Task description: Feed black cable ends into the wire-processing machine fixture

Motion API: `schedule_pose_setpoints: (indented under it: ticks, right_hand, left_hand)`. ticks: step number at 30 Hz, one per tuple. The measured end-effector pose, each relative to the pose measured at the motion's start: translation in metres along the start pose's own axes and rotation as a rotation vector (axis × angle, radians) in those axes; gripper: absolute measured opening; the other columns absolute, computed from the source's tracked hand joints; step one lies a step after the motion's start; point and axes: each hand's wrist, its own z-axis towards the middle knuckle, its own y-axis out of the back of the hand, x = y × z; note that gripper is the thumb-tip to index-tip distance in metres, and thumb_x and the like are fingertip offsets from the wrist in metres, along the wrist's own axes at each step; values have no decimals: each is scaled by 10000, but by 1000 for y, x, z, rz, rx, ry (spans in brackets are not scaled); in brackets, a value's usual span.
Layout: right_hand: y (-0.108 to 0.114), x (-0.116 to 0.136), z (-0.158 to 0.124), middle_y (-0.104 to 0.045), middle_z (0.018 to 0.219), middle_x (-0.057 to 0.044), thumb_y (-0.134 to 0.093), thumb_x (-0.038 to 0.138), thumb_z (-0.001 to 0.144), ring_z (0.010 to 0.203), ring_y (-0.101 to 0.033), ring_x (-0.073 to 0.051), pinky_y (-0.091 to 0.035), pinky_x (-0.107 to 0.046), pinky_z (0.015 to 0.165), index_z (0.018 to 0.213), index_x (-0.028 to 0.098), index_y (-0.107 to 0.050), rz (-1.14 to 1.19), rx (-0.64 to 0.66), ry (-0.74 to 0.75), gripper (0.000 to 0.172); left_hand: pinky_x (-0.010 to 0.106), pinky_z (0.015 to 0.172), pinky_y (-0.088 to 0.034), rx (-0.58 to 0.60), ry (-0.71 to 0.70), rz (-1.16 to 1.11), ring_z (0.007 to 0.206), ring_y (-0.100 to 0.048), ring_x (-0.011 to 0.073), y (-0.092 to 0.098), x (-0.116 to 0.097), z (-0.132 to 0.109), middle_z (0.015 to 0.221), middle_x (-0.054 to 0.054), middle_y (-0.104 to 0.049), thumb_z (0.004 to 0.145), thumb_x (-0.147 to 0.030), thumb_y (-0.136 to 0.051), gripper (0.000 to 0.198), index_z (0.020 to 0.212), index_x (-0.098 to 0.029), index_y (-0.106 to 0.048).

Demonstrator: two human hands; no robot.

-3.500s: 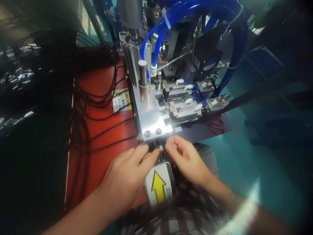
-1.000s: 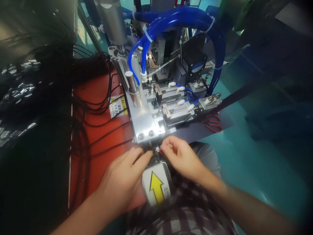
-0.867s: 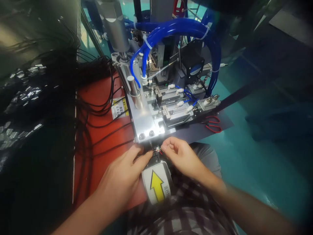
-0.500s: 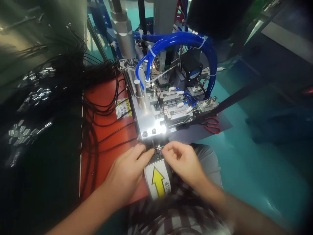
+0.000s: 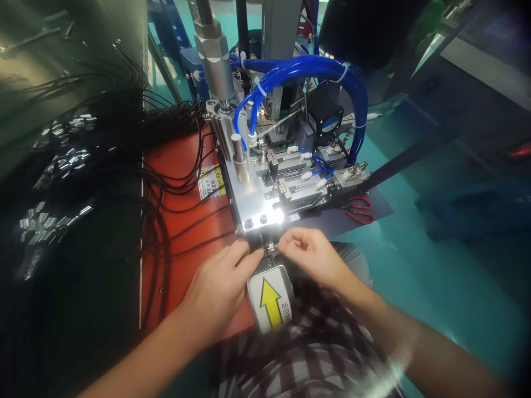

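Note:
My left hand (image 5: 222, 282) rests over the red plate, thumb and forefinger pinched at the front of a metal machine (image 5: 257, 204). Between my fingertips runs a small bundle of thin wires (image 5: 271, 247), apparently the stripped end of a black cable; the part inside my left fingers is hidden. From the other side my right hand (image 5: 309, 254) pinches the wires' loose ends between thumb and forefinger, its other fingers curled. Just below the wires sits a white guide cover (image 5: 271, 298) with a yellow arrow on it.
Black cables (image 5: 174, 182) lie across the red plate (image 5: 188, 287), with shiny-ended bundles further left. Thick blue air tubing (image 5: 307, 63) arches over the machine. Red-handled scissors or snips (image 5: 360, 210) lie on a dark surface to the right.
My right hand has moved slightly up along with its wrist, still pinching the wires. The left hand stays nearly in place. The camera view has shifted a little.

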Motion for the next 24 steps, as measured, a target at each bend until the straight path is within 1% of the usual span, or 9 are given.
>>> schedule_pose_setpoints:
  ticks: [2, 4, 6, 8, 11, 13, 16, 19, 24]
  right_hand:
    - [3, 3, -2, -427, 555, 56, -568, 291, 823, 508, -357, -103, -263, -237, 488, 689, 176, -574, -123, -8, -3, 177]
    - [5, 6, -5, -468, 556, 46, -538, 282, 858, 520, -397, -116, -285, -243, 506, 717, 186, -601, -301, -101, 54, 181]
    - [3, 8, -6, -521, 585, 35, -502, 273, 892, 551, -442, -130, -313, -249, 537, 794, 199, -637, -412, -196, 138, 183]
    - [-1, 6, -2, -534, 598, 29, -493, 282, 900, 561, -454, -133, -328, -250, 545, 816, 198, -647, -377, -179, 171, 194]
    - [-8, -1, 5, -461, 555, 39, -529, 309, 869, 522, -403, -118, -315, -244, 506, 711, 173, -622, -224, -131, 133, 228]
    - [-11, -5, 8, -411, 535, 55, -559, 307, 843, 502, -368, -107, -302, -240, 487, 710, 167, -615, -167, -176, 141, 201]
    - [-13, -7, 7, -385, 518, 73, -586, 281, 824, 479, -351, -99, -294, -237, 476, 753, 168, -611, -144, -226, 211, 135]
    - [-12, -7, 4, -428, 542, 64, -554, 274, 857, 488, -387, -102, -320, -245, 498, 779, 175, -596, -182, -198, 258, 134]
    - [-12, -10, 3, -505, 629, 35, -484, 282, 906, 544, -456, -118, -363, -264, 554, 808, 184, -560, -227, -164, 255, 158]
  left_hand:
    - [240, 560, -516, 3, 4, -8, 680, -613, 170, -1, 1, -1, 823, 91, -620, 867, -8, -374, 358, 1072, -89, -656]
    - [253, 558, -522, 11, 7, -13, 684, -616, 179, -3, 1, -2, 828, 97, -619, 864, -12, -382, 355, 1078, -84, -657]
    - [267, 551, -524, 14, 5, -12, 683, -618, 190, -4, 2, -3, 834, 106, -618, 855, -7, -393, 357, 1083, -74, -660]
    - [271, 539, -521, 10, 2, -11, 678, -616, 196, -6, 2, -3, 833, 110, -617, 848, 2, -397, 362, 1084, -66, -662]
    - [269, 526, -515, 0, -4, -17, 658, -606, 192, -6, 3, -3, 820, 108, -611, 847, 8, -391, 365, 1078, -59, -666]
    - [269, 528, -513, -3, -4, -17, 653, -599, 189, -6, 3, -3, 820, 105, -606, 847, 11, -386, 369, 1078, -61, -665]
    - [266, 541, -512, 7, 4, -25, 666, -595, 187, -6, 3, -4, 829, 100, -601, 839, 19, -387, 379, 1087, -70, -660]
    - [269, 553, -516, 2, 6, -36, 668, -594, 186, -7, 2, -5, 832, 100, -602, 834, 22, -392, 376, 1078, -71, -662]
    - [261, 521, -498, -16, 0, -27, 650, -586, 186, -7, 2, -3, 806, 94, -593, 846, 9, -385, 367, 1070, -67, -666]
